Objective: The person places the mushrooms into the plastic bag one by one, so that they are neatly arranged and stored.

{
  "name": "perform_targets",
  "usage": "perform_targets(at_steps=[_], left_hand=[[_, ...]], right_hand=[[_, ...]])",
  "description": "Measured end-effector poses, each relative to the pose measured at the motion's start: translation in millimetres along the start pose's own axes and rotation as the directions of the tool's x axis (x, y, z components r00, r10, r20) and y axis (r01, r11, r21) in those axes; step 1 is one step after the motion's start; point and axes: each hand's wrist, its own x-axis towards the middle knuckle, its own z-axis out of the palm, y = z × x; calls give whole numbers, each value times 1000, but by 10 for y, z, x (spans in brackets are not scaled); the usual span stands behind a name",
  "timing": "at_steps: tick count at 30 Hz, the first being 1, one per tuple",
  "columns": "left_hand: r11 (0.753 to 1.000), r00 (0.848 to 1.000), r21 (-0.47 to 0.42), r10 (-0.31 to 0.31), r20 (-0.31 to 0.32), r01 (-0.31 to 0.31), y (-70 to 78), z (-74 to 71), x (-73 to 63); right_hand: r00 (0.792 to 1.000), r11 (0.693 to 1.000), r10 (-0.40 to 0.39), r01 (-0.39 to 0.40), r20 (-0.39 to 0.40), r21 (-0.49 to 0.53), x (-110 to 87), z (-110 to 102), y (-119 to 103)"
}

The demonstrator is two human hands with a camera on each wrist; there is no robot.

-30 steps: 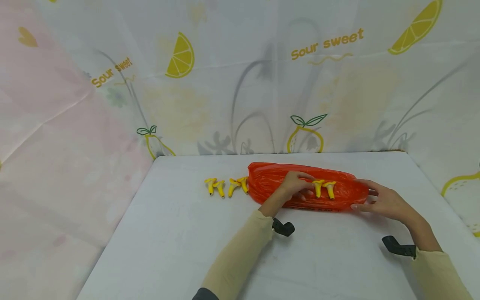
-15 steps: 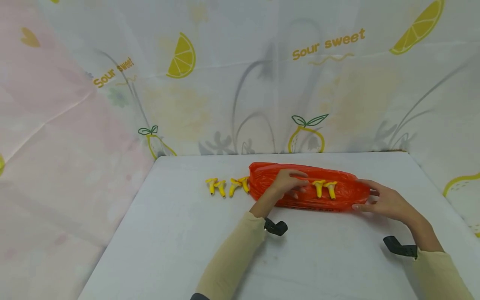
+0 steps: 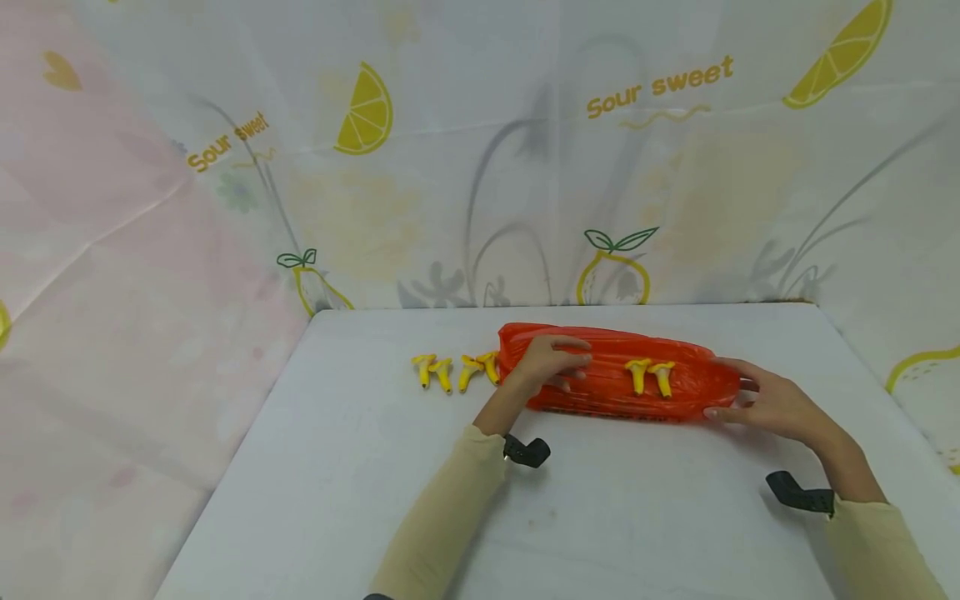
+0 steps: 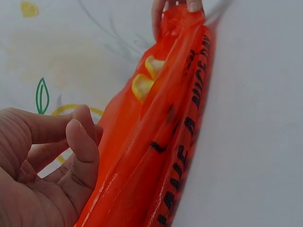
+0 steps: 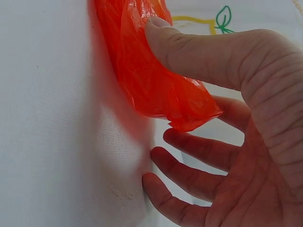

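Red plastic (image 3: 609,379), pinched at right by the right hand (image 3: 776,407), probably holds two mushrooms (image 3: 639,377) steady while the left hand (image 3: 550,362) curls loosely, empty.

From my seat I see a shiny, wrinkled red plastic bag (image 3: 607,393) lying flat and long across the far part of the table (image 3: 615,508), black lettering (image 4: 197,90) ending in "NICE DAY" along its near edge. My right hand (image 3: 780,407) holds its right end between thumb and finger; my left hand (image 3: 542,363), fingers bent, is over its left part. Two yellow, flared-cap mushroom shapes (image 3: 638,379) rest side by side on the bag, stems toward me. Four matching mushroom shapes (image 3: 442,377) form a row at its left, the last just beside its edge.
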Motion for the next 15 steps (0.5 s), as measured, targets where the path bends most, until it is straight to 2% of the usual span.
perform_targets(at_steps=[15], left_hand=[[997,999,78,24,27,-26,27,-305,-138]], right_hand=[[1000,1000,-8,8,0,-2,-9,-10,-21]])
